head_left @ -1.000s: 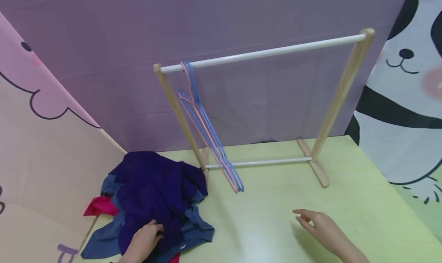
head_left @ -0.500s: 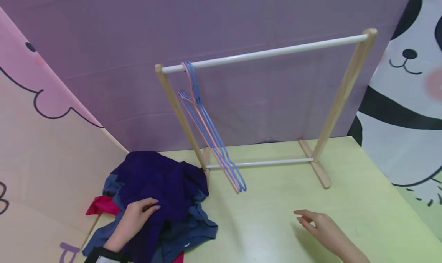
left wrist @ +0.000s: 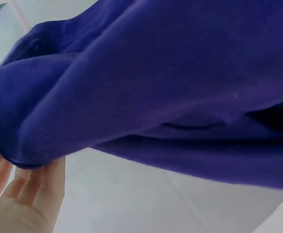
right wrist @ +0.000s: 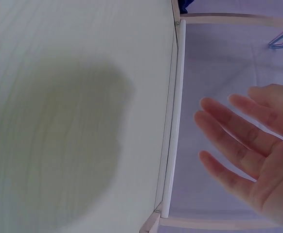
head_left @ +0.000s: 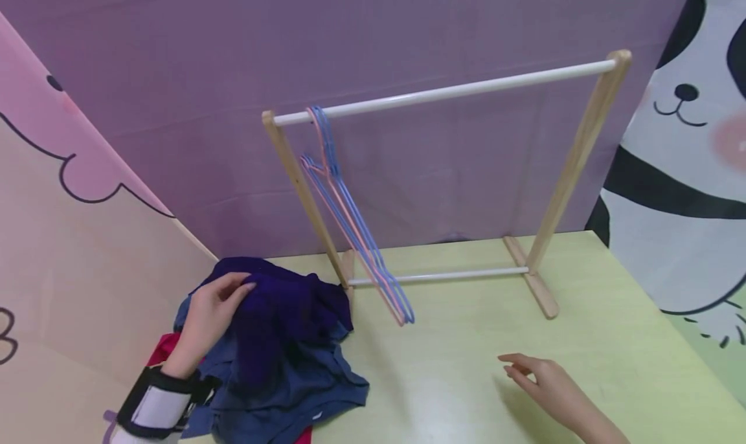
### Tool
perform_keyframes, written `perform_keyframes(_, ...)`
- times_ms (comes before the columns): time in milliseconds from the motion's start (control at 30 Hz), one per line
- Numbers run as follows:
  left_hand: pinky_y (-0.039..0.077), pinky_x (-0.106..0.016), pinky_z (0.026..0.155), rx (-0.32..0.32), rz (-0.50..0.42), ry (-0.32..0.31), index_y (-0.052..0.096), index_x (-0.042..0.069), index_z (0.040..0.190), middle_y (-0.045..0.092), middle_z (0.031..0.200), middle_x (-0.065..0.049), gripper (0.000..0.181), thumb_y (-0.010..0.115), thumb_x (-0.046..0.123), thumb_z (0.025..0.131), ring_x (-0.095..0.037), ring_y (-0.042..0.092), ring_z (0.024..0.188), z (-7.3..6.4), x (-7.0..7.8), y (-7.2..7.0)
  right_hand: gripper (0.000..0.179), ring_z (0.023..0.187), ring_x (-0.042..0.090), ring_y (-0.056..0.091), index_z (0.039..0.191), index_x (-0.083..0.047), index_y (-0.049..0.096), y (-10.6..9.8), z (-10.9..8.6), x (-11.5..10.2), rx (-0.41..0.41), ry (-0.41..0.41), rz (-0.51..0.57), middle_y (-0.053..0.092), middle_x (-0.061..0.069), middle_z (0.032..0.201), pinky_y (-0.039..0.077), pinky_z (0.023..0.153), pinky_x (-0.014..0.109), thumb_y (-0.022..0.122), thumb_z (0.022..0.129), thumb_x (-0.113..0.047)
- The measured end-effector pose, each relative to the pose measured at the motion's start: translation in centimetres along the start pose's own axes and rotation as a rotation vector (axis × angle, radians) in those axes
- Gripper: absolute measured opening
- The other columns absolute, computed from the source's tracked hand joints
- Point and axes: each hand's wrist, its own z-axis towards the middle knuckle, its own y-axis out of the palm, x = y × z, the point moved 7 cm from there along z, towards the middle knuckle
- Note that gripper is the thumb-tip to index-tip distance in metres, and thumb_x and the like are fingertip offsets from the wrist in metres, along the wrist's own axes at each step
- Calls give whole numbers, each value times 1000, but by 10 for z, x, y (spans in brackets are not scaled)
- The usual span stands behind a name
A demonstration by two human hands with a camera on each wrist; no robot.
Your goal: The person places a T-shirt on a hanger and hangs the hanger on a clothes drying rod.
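Note:
My left hand (head_left: 211,314) pinches the edge of a dark purple garment (head_left: 274,308) and lifts part of it off a clothes pile on the left of the table. In the left wrist view the purple cloth (left wrist: 146,87) hangs in folds from the fingertips and fills most of the picture. Under it lies a blue garment (head_left: 309,382), with red cloth (head_left: 163,347) showing at the pile's left side. My right hand (head_left: 544,382) hovers over the table's right part, holding nothing. The right wrist view shows its fingers (right wrist: 229,141) loosely spread and relaxed.
A small wooden clothes rack (head_left: 574,166) with a white top rail (head_left: 454,92) stands at the table's back. Several pink and blue hangers (head_left: 361,237) hang at its left end. Purple backdrop (head_left: 443,17) rises behind; a panel (head_left: 76,288) borders the left.
My left hand has moved from the pile's front up and away toward the back left, raising the purple garment's edge and uncovering more blue cloth. The right hand has stayed in place.

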Motion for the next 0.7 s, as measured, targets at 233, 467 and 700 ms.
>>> perform_keyframes(233, 39, -10, 59, 37, -112, 26, 62, 0, 90, 64, 82, -13, 9, 59, 2, 81, -3, 52, 64, 35, 31, -12, 17, 64, 2, 54, 98, -4, 62, -5, 2, -4, 14, -24, 10, 67, 8, 82, 50, 51, 30, 59, 82, -10)
perform_keyframes(467, 38, -15, 55, 39, -159, 58, 64, 6, 92, 65, 79, -11, 12, 59, 12, 83, -6, 52, 61, 64, 80, -19, 17, 65, 1, 54, 98, -3, 61, -7, 6, -10, 4, -69, 31, 67, 7, 81, 50, 51, 29, 58, 83, -10)
perform_keyframes(700, 38, -17, 53, 12, -289, 155, 65, 6, 92, 64, 73, -12, 11, 57, 9, 84, -8, 54, 59, 87, 133, -14, 21, 68, 1, 54, 101, -6, 60, -8, 16, -25, -25, -64, 77, 66, -1, 78, 50, 53, 31, 57, 85, -18)
